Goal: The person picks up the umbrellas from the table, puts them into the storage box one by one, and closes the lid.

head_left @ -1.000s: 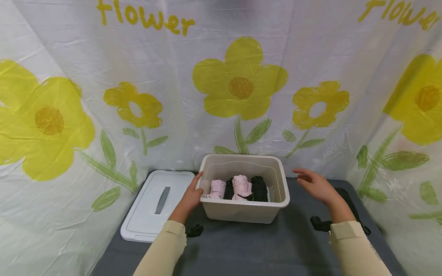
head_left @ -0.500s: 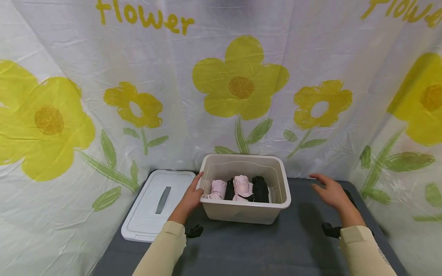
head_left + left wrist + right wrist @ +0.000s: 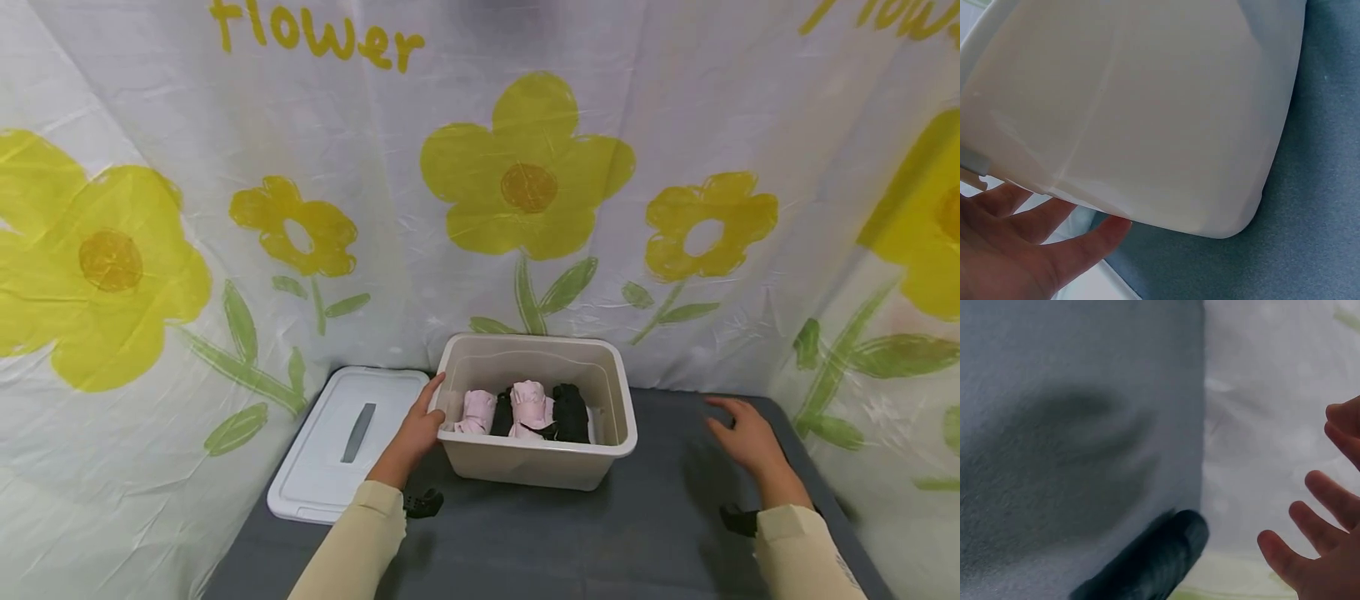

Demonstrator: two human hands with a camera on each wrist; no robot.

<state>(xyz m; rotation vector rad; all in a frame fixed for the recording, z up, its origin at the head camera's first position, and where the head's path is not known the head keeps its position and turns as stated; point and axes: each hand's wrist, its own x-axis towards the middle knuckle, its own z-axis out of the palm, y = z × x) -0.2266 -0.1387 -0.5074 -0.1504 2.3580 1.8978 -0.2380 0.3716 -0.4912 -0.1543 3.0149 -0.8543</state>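
A beige plastic storage bin [image 3: 517, 467] stands on the dark grey table against the back curtain. Inside it lie rolled pink fabric bundles [image 3: 529, 408] and black bundles [image 3: 572, 414]; their exact kind is unclear. My left hand [image 3: 417, 433] touches the bin's left side near the front corner. In the left wrist view its fingers [image 3: 1094, 245] are fairly straight and spread against the outer wall. To the right of the bin, well apart from it, my right hand [image 3: 752, 442] hovers over the table, holding nothing; its fingers [image 3: 1319, 528] are spread in the right wrist view.
Left of the bin lies a white lid [image 3: 315, 475] with a grey handle [image 3: 358, 433], partly behind the left forearm. A white curtain [image 3: 397, 167] with yellow flowers encloses the back and sides. The table's [image 3: 525, 542] right edge meets the curtain.
My right hand has moved to the right, away from the bin. My left hand stays at the bin's left side, and the bin and its contents keep their places.
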